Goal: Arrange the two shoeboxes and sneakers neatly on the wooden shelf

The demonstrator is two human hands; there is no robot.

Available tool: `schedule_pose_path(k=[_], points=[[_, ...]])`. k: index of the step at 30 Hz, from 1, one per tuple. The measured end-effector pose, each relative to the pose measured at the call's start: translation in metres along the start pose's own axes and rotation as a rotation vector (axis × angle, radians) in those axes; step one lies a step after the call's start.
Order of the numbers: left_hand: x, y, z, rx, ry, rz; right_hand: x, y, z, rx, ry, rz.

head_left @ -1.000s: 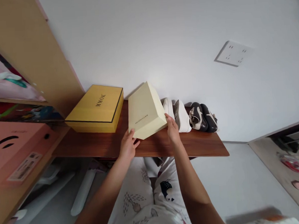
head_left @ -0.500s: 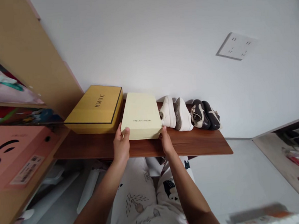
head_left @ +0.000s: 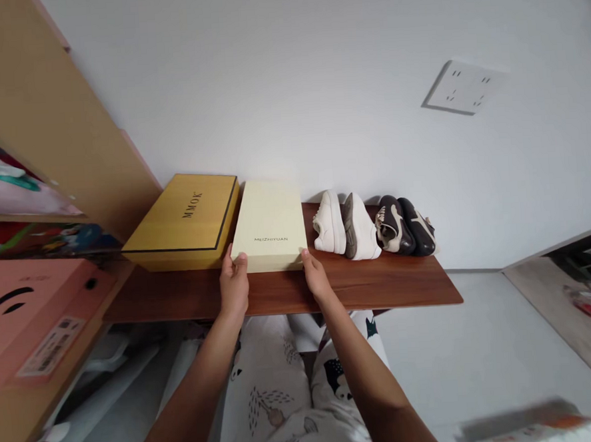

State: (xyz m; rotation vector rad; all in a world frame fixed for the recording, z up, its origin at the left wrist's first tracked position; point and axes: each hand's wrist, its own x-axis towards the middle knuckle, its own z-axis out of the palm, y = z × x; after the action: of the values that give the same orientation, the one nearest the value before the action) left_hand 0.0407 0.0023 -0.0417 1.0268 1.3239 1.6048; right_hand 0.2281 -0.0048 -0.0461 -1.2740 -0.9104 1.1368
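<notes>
A pale cream shoebox (head_left: pixel 269 212) marked MEIZHIYUAN lies on a reddish-brown wooden shelf (head_left: pixel 380 289), close against the wall. My left hand (head_left: pixel 235 285) grips its near left corner, thumb on the front edge. At the near right corner my right hand (head_left: pixel 315 273) holds it the same way; the fingers of both hands are partly hidden along the box's sides. Just left of it stands a larger yellow shoebox (head_left: pixel 185 214) lettered MMOK. To the right, apart from the cream box, is a pair of white sneakers (head_left: pixel 331 222).
Dark brown shoes (head_left: pixel 396 225) with cream trim stand at the shelf's right end. A pink box (head_left: pixel 30 310) sits on a wooden unit (head_left: pixel 58 109) at the left. On the wall is a white socket panel (head_left: pixel 465 87).
Both hands have shifted the cream shoebox left, nearer the yellow one. A gap now shows between it and the white sneakers. The view has moved slightly.
</notes>
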Motion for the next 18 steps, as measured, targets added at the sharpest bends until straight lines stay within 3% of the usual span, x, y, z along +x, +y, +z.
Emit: schedule_pose_path(k=[8,11,13,16,18], points=[[0.011,0.001,0.005,-0.016,0.011,0.012,0.005,-0.006,0.007,0.013,0.001,0.004],[0.007,0.004,0.005,0.044,0.033,-0.006,0.000,-0.011,-0.001,0.021,-0.003,0.011],[-0.004,0.006,0.004,0.126,0.080,0.013,-0.006,-0.016,-0.018,0.033,0.054,-0.031],[-0.037,0.008,0.008,0.219,0.177,0.134,-0.015,-0.023,-0.062,0.039,0.236,-0.149],[-0.064,0.009,0.019,0.243,0.142,0.218,-0.017,-0.025,-0.098,0.011,0.383,-0.211]])
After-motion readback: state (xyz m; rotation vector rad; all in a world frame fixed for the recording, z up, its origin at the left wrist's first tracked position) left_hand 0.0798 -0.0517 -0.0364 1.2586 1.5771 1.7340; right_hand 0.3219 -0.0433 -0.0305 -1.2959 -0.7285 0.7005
